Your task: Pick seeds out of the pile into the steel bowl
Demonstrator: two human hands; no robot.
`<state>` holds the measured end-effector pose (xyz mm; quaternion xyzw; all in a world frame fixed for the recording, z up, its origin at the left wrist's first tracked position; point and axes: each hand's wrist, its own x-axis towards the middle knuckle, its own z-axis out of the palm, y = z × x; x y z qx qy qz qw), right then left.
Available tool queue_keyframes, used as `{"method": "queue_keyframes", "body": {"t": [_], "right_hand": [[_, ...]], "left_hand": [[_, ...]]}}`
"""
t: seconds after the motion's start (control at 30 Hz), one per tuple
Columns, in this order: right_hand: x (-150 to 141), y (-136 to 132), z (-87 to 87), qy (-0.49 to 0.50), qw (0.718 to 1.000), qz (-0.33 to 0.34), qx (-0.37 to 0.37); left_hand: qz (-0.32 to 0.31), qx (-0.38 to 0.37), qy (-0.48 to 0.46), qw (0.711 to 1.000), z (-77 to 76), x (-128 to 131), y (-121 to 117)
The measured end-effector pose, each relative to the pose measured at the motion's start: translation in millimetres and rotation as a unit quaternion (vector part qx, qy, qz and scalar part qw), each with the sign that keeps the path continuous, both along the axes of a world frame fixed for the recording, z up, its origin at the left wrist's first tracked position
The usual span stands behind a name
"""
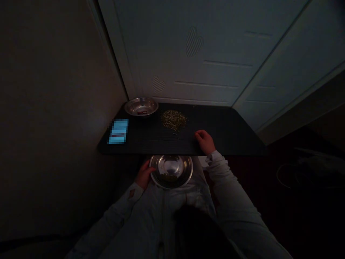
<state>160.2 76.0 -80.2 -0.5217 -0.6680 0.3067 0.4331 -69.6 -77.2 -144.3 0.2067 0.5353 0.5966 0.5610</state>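
My left hand grips the left rim of a shiny metal bowl, thumb over the edge, in my lap below the table's front edge. A small amount of something dark lies in the bottom of this bowl. Over the table's front right part my right hand is closed, thumb and fingers together; what it holds, if anything, is too small to make out. To its upper left a pile of small greenish-brown grains or seeds is spread on the dark table, with a few loose bits near its lower edge.
A second metal bowl with a dark red label inside stands at the table's back left. In front of it lies a phone-like lit screen, blurred. A pale panelled door rises behind the table, and a wall borders the left.
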Motion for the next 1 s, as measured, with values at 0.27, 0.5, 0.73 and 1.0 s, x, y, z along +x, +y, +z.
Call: {"method": "queue_keyframes", "body": {"t": [0.27,0.5,0.73,1.0], "right_hand": [[0.9,1.0,-2.9,0.024,1.0,-0.011,-0.011],[0.7,-1.5,-0.8,0.041,0.999,-0.001,-0.024],[0.9,-2.5,1.2,0.055,0.998,-0.003,-0.025],[-0.5,-2.8,0.6,0.05,0.998,-0.005,-0.028]], "left_hand": [[-0.007,0.002,0.0,1.0,5.6,1.3,-0.9],[-0.005,0.005,0.001,1.0,6.6,1.8,-0.9],[-0.007,0.002,-0.01,1.0,7.1,2.8,-1.1],[0.0,-0.005,-0.004,1.0,7.7,2.6,-1.0]]}}
